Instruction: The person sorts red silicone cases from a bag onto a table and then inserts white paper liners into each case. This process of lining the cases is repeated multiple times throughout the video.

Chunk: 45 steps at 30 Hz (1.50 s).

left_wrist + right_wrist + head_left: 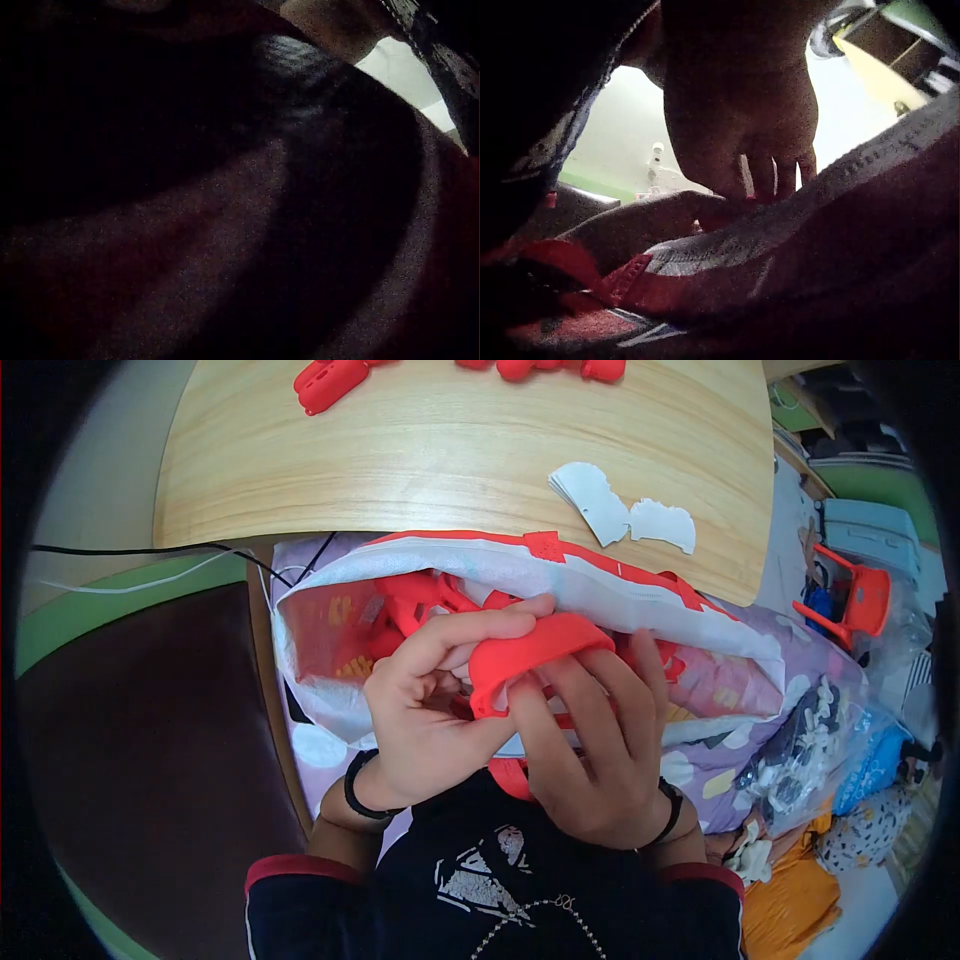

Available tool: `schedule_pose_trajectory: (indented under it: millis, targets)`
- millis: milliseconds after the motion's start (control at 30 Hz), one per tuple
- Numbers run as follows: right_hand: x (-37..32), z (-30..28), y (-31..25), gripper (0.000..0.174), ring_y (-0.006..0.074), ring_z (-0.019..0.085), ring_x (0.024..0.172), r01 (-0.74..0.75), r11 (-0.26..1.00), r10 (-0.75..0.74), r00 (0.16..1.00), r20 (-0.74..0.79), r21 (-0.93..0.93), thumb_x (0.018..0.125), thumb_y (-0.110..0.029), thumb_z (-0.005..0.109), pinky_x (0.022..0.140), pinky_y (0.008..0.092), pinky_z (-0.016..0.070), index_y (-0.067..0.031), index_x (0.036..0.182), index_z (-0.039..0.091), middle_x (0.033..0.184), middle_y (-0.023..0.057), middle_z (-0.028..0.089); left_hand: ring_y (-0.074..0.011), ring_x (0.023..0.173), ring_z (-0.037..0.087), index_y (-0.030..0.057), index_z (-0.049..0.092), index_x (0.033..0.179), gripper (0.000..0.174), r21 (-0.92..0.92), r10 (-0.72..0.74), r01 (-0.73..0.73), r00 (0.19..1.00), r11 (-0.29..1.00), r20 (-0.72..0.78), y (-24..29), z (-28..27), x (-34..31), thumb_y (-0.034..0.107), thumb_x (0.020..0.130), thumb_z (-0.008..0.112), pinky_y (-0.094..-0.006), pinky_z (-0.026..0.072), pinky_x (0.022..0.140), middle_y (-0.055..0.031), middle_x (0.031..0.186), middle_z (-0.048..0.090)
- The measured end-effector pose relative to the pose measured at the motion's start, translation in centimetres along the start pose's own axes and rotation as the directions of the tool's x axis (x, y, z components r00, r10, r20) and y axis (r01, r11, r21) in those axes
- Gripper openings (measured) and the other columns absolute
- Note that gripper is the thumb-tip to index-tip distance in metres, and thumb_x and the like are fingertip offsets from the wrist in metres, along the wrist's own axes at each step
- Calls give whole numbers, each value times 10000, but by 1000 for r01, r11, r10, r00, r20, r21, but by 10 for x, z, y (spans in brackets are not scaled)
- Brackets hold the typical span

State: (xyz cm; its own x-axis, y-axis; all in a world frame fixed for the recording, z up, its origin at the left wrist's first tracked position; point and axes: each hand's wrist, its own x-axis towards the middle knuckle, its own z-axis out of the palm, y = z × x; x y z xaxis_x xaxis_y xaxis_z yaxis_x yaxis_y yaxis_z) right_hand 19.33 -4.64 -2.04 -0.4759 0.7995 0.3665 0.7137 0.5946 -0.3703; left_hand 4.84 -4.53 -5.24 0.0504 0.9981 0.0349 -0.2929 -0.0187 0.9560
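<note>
A hollow red cover (540, 643), soft-looking and with a curved rim, is held over the open mouth of a bag (310, 622). My left hand (425, 705) grips its left end, index finger along the top and thumb below. Fingers of my right hand (600, 760) reach under the rim into the hollow and hold it there; their tips are hidden. More red pieces (405, 600) lie inside the bag. In the right wrist view the right hand (739, 112) points down behind the bag's edge (705, 255). The left wrist view is mostly dark cloth.
Beyond the bag stands a wooden table (400, 470) with red pieces (330, 382) at its far side and white paper cards (595, 500) near its front edge. A dark seat (160, 720) is at left. At right are a clear plastic bag (800, 750) and a small red chair (865, 600).
</note>
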Motion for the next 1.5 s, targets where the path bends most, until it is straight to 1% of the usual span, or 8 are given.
schedule_pose_trajectory:
  millis: [300, 533, 600, 667, 833, 1300, 1367, 1500]
  targets:
    - [-6, -4, 39, 331, 278, 559, 891, 91, 954, -140, 978, 157, 287, 723, -115, 634, 894, 487, 439, 15, 1025, 590, 951, 118, 571, -148, 761, 690, -32, 570, 1154, 451, 580, -104, -20, 978, 814, 179, 17, -8, 2, 30, 741, 741, -262, 562, 620, -173, 981, 658]
    - [13, -37, 56, 282, 209, 604, 811, 109, 878, -206, 965, 162, 466, 730, -53, 640, 855, 422, 487, -27, 1010, 620, 906, 84, 612, -171, 884, 668, -41, 568, 1155, 427, 455, -62, -35, 979, 890, 196, 13, -17, 0, -4, 753, 708, -276, 524, 764, -172, 1063, 648]
    - [27, -58, 59, 244, 200, 620, 720, -254, 889, 213, 966, 149, 380, 750, -41, 650, 726, 357, 519, -42, 994, 642, 860, 83, 636, -187, 989, 640, -40, 544, 1188, 438, 452, 44, -148, 972, 880, 233, 14, -17, 3, -36, 768, 671, -292, 494, 851, -180, 1125, 629]
    - [55, -31, 94, 109, 187, 612, 660, -187, 942, 207, 978, -42, 279, 794, -67, 716, 627, 260, 492, 15, 827, 653, 781, 102, 641, -208, 1076, 597, -31, 474, 1244, 489, 318, -53, 4, 988, 948, 148, 13, -10, -3, -67, 784, 637, -312, 463, 914, -193, 1170, 604]
    - [66, 33, 124, 213, 324, 606, 773, -216, 960, 184, 967, 179, 180, 760, -110, 711, 702, 394, 493, 11, 913, 625, 878, 149, 598, -240, 1144, 562, -9, 313, 1324, 585, 63, -74, 65, 983, 996, 167, 10, -4, -6, -86, 822, 603, -336, 433, 970, -219, 1252, 543]
    - [70, 36, 128, 155, 240, 635, 682, -462, 822, 389, 883, 264, 333, 792, -71, 634, 656, 328, 514, 59, 874, 650, 777, 162, 639, -245, 1151, 540, -71, 390, 1332, 552, -556, -407, 443, 892, 703, 196, 12, -13, 1, 142, 846, 542, -363, 372, 1032, -185, 1267, 524]
    - [72, 33, 130, 162, 178, 622, 671, -514, 781, 428, 854, 294, 355, 796, -68, 626, 647, 289, 504, 60, 893, 653, 745, 128, 642, -254, 1143, 546, -76, 406, 1320, 550, -627, -436, 490, 863, 606, 253, 3, -19, -1, 166, 837, 510, -359, 383, 1022, -190, 1248, 539]
    - [73, 22, 136, 169, 101, 597, 688, -532, 782, 440, 840, 317, 325, 803, -53, 613, 654, 236, 483, 59, 923, 656, 723, 62, 632, -186, 676, 581, -129, 490, 1156, 618, -480, -557, 593, 797, 646, 235, 14, -11, 9, 340, 755, 459, -285, 453, 599, -172, 823, 607]
